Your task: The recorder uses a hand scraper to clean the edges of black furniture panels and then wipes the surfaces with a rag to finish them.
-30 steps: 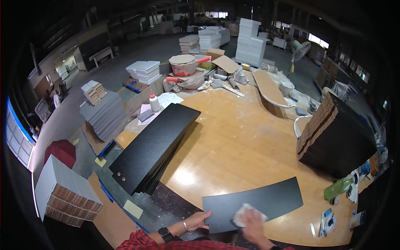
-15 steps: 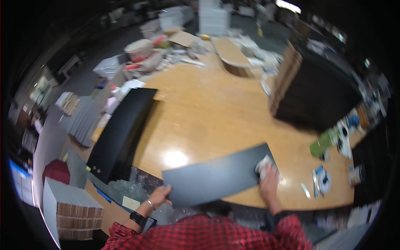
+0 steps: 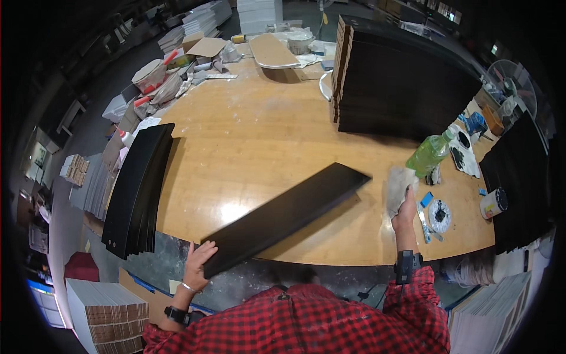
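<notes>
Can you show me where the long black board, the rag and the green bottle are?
long black board (image 3: 283, 221), head view, middle of its top face.
rag (image 3: 398, 180), head view, crumpled part above the right hand (image 3: 405, 211).
green bottle (image 3: 427, 156), head view, its body.

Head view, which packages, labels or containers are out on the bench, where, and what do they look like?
Green plastic bottle: lying beside the right hand, translucent, white cap.
Small can: right edge of bench, round, cream with a red band.
Blue packet: right of that hand, small, flat.
Brown-sided box: lower left, white top.
</notes>
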